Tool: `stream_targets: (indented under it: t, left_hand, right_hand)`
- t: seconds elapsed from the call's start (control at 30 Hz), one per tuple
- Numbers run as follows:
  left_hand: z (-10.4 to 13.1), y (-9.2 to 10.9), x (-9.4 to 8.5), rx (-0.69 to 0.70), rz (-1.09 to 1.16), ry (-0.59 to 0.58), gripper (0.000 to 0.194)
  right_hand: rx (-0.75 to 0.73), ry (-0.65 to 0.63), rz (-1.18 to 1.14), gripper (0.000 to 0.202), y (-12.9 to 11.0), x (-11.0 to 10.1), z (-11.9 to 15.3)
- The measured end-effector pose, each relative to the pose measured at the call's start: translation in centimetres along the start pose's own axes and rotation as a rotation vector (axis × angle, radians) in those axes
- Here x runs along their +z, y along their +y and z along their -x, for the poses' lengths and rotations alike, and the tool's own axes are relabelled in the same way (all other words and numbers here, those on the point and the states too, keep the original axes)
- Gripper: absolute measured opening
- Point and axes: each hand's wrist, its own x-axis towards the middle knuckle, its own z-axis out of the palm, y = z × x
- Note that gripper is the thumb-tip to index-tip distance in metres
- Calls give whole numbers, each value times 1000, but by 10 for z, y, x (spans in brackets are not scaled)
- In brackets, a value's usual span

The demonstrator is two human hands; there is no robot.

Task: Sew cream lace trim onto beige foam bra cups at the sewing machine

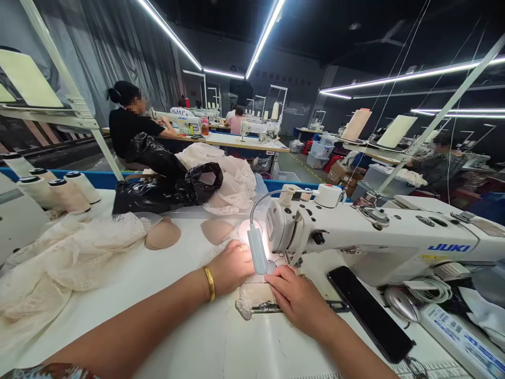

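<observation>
Both hands are at the needle end of a white sewing machine (pixel 335 229), under a small lit lamp (pixel 257 250) on a bent metal neck. My left hand (pixel 232 266), with a gold bangle at the wrist, lies on pale lace fabric (pixel 213 253) left of the lamp, fingers pressed together; its fingertips are partly behind the lamp. My right hand (pixel 294 295) is just right of the lamp, its thumb and index finger closed at the edge of the pale fabric near the needle area. A beige cup piece (pixel 216 231) lies behind my left hand.
Cream lace (pixel 79 252) and another beige cup (pixel 163 233) lie at the left. A black plastic bag (pixel 153 195) sits behind. At the right are a phone (pixel 371 313) and a mouse (pixel 401 304). A person (pixel 132 121) sits farther off at another machine.
</observation>
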Motion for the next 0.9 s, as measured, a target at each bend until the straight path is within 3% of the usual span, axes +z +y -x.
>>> stream_targets:
  t: [0.13,0.27,0.37,0.47,0.53,0.57,0.63,0.67,0.73,0.8,0.83,0.9]
  left_hand:
    - [-2,0,2,-62,33,-84,16]
    - [-4,-3,4,-131,56,-90,16]
    - [9,2,-5,-166,92,-65,24]
    - [42,34,-16,-155,249,17,31]
    - [68,69,-18,-183,715,156,28]
    - [79,88,-18,-252,989,132,39]
    - [92,119,-17,-527,1594,17,50]
    - [94,130,-18,-717,1814,73,55]
    - [90,140,-25,-1016,2010,355,50]
    - [81,138,-37,-1111,2033,600,43]
    - [78,136,-43,-1105,2032,650,43]
    - [75,133,-52,-1045,2034,613,47]
  right_hand:
    - [-25,18,-18,27,4,2,1]
    - [-1,44,-116,26,2,2,4]
    - [261,-6,-424,16,-15,0,2]
    - [533,-48,-960,26,-41,-1,-2]
    - [621,21,-1200,36,-59,2,-5]
    - [648,85,-1262,40,-68,5,-5]
    - [673,224,-1305,45,-86,12,-1]
    - [672,277,-1296,46,-95,17,4]
    - [649,332,-1229,45,-112,28,18]
    - [612,310,-1136,43,-126,36,32]
    - [599,284,-1098,43,-132,37,37]
    - [588,244,-1049,47,-137,32,41]
